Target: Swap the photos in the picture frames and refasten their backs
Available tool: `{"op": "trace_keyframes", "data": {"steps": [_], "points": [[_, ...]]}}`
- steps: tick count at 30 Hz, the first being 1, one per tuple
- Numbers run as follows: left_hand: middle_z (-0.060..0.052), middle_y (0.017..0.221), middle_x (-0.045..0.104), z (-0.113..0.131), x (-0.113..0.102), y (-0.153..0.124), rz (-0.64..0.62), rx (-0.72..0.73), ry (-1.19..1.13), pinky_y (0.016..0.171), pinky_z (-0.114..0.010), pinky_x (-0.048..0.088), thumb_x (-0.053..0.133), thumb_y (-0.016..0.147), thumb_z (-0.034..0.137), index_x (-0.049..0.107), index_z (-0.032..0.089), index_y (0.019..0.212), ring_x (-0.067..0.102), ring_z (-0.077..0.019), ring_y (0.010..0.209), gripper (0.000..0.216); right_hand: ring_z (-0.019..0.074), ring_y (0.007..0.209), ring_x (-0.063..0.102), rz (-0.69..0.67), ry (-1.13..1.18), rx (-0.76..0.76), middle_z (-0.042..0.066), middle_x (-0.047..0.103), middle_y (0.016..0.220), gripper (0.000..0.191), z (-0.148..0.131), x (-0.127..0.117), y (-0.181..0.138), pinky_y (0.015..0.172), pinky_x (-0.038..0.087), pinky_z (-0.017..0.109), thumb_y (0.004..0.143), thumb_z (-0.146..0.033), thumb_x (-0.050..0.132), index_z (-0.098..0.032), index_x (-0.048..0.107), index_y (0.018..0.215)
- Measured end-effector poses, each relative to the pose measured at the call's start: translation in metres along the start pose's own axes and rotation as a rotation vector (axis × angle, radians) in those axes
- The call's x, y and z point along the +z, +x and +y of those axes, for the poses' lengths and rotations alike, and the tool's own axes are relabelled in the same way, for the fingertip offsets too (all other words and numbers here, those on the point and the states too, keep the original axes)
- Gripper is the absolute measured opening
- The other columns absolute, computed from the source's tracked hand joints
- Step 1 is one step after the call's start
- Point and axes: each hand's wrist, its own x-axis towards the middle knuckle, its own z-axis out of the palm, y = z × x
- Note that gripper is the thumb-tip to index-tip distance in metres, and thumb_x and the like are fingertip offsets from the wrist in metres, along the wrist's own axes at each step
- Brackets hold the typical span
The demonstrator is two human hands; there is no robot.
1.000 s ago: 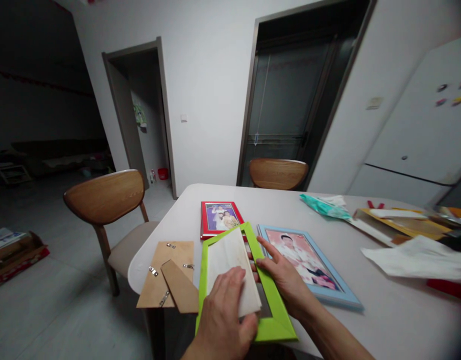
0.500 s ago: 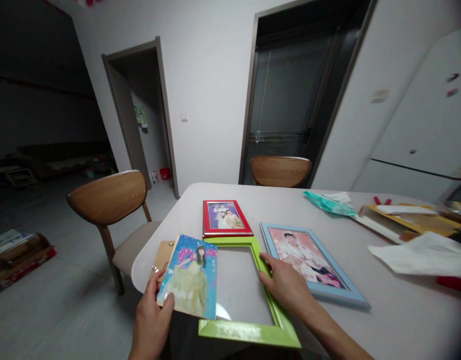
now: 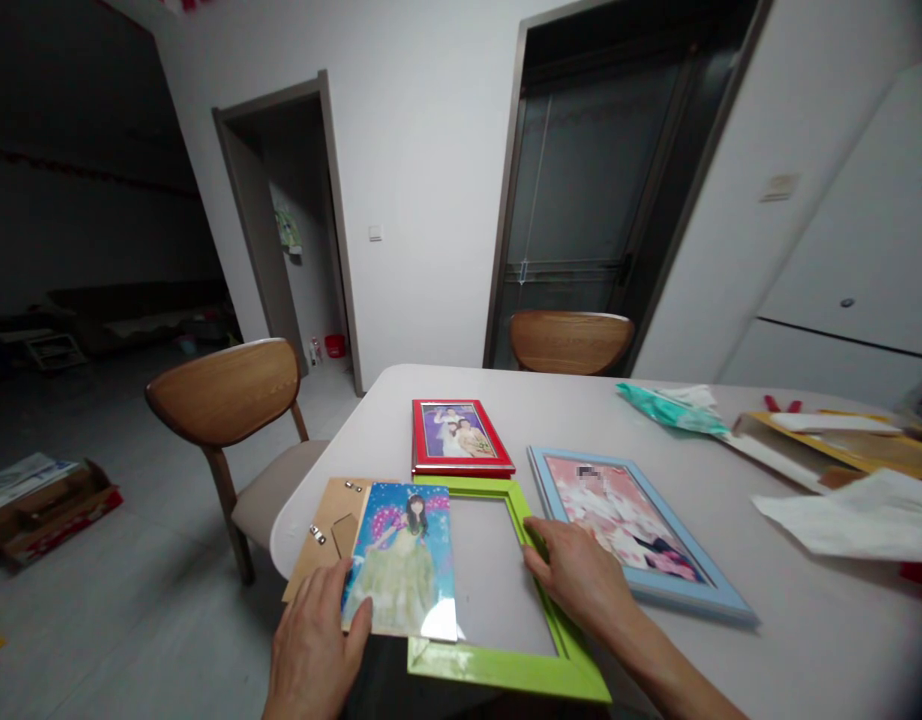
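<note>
My left hand (image 3: pixel 315 648) grips the lower left corner of a photo (image 3: pixel 402 572) of a figure in a pale dress on a blue background. The photo lies picture side up, overlapping the left side of a green picture frame (image 3: pixel 506 672) at the table's near edge. My right hand (image 3: pixel 579 580) rests on the frame's right side, fingers curled over its inner edge. The frame's opening shows only glass and the table beneath. A brown backing board (image 3: pixel 326 530) with metal clips lies left of the frame, partly under the photo.
A red framed photo (image 3: pixel 459 435) and a larger blue framed photo (image 3: pixel 633 530) lie beyond the green frame on the white table (image 3: pixel 768 620). Papers, an envelope and a teal bag sit at the right. Wooden chairs (image 3: pixel 228 400) stand left and at the far side.
My left hand lifted the photo out of the green frame, turned it picture side up and moved it left. It now lies lower over the frame's left side. My right hand stayed put.
</note>
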Motion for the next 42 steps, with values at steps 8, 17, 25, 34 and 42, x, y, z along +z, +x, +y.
{"op": "trace_keyframes", "data": {"steps": [8,17,25,34,42], "points": [[-0.012,0.125,0.043,0.006,0.007,-0.007,0.014,0.366,0.053,0.091,-0.048,0.036,0.047,0.065,0.014,0.041,0.016,0.117,0.039,-0.0271,0.115,0.052,0.0231,0.086,0.052,0.054,0.011,-0.042,0.009,0.061,0.090,0.029,-0.001,0.001,0.000,0.072,0.034,0.031,0.075,-0.028,0.041,-0.017,0.058,0.097],[-0.011,0.123,0.047,0.011,0.022,0.002,-0.058,0.586,0.117,0.087,-0.045,0.043,0.043,0.064,0.007,0.043,0.017,0.117,0.044,-0.0249,0.111,0.054,0.0222,0.087,0.050,0.098,0.010,-0.096,0.009,0.059,0.092,0.028,-0.002,0.005,-0.003,0.075,0.033,0.031,0.073,-0.025,0.044,-0.018,0.059,0.095],[-0.006,0.112,0.057,0.011,0.005,0.012,0.151,0.588,-0.051,0.085,-0.031,0.046,0.039,0.075,0.012,0.048,0.020,0.113,0.053,-0.0181,0.103,0.040,0.0261,0.096,0.048,0.177,0.111,-0.108,0.012,0.056,0.104,0.032,-0.003,0.008,-0.001,0.082,0.033,0.040,0.071,-0.023,0.046,-0.017,0.059,0.100],[-0.005,0.088,0.067,0.067,-0.040,0.034,0.264,-0.423,-1.264,0.082,-0.034,0.045,0.052,0.072,0.041,0.058,0.015,0.095,0.060,-0.0214,0.089,0.035,0.0187,0.080,0.058,-0.058,1.050,-0.029,0.009,0.062,0.094,0.034,-0.041,-0.011,-0.013,0.071,0.045,0.033,0.071,-0.033,0.047,-0.016,0.056,0.100],[-0.010,0.098,0.064,0.106,0.008,0.014,-0.095,-0.477,-1.751,0.084,-0.033,0.042,0.061,0.066,0.036,0.054,0.013,0.101,0.055,-0.0232,0.098,0.043,0.0182,0.075,0.061,-0.026,1.831,0.315,0.005,0.065,0.088,0.028,-0.043,-0.007,-0.003,0.062,0.048,0.028,0.068,-0.031,0.047,-0.021,0.053,0.094]]}}
